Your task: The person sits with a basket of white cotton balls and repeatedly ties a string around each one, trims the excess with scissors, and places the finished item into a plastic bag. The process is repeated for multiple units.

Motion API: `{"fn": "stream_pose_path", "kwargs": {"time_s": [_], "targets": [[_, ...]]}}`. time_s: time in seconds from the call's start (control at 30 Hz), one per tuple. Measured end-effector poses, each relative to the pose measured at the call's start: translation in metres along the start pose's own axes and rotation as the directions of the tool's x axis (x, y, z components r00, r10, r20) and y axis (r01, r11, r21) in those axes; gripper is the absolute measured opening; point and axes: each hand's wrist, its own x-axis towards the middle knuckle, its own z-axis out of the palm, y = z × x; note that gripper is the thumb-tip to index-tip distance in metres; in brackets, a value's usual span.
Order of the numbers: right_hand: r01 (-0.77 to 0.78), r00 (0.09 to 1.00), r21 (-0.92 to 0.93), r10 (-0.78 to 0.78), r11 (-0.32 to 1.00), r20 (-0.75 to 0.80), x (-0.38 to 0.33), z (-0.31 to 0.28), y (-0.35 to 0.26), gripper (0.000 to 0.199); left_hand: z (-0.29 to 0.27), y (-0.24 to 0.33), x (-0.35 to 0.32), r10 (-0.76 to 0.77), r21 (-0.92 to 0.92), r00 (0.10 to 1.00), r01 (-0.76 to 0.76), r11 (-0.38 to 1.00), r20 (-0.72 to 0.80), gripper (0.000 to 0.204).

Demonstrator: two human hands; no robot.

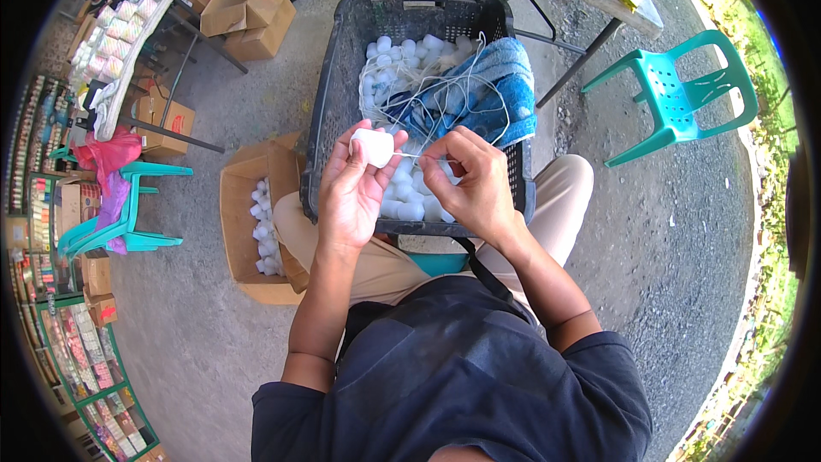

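Note:
My left hand [355,184] holds a small white cylinder [373,148] between thumb and fingers, above the near part of a black plastic crate [323,120]. A thin white string [409,155] runs from the cylinder's right end to my right hand [475,180]. The thumb and fingers of that hand are pinched on the string. Below both hands, many similar white cylinders [410,210] fill the crate. A blue towel [513,68] lies over the crate's right side, with a loose tangle of white strings [445,90] across it and the cylinders.
To the left of the crate, a cardboard box [244,278] holds more white cylinders. A green plastic chair [671,103] stands at the right, and stacked green chairs [128,214] at the left. Tables [137,51] and open cartons [248,4] are farther back.

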Motion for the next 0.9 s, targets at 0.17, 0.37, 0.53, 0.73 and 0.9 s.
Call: {"fn": "stream_pose_path", "kwargs": {"time_s": [0.17, 0.37, 0.53, 0.73, 0.9], "targets": [[0.052, 0.998, -0.002, -0.052, 0.999, -0.019, -0.002, 0.011, 0.003, 0.009, 0.003, -0.008, -0.002, 0.046, 0.085, 0.999, -0.048, 0.995, 0.022, 0.038], [0.111, 0.994, -0.054, -0.111, 0.992, 0.011, -0.001, 0.014, -0.001, 0.023, -0.002, -0.01, 0.0, 0.113, 0.058, 0.993, -0.111, 0.992, -0.02, 0.036], [0.053, 0.999, 0.03, -0.053, 0.998, 0.005, -0.003, 0.014, 0.008, 0.032, 0.001, -0.011, -0.003, 0.098, 0.09, 0.995, -0.099, 0.991, 0.019, 0.036], [-0.062, 0.979, 0.308, -0.002, 0.949, 0.204, 0.012, 0.004, -0.003, 0.044, -0.01, -0.005, -0.004, 0.042, 0.304, 0.994, -0.071, 0.95, 0.099, 0.038], [0.463, 0.822, -0.078, -0.394, 0.883, 0.411, 0.049, -0.02, 0.0, 0.032, 0.0, 0.015, -0.008, -0.187, 0.506, 0.965, 0.071, 0.86, 0.182, 0.034]]}}
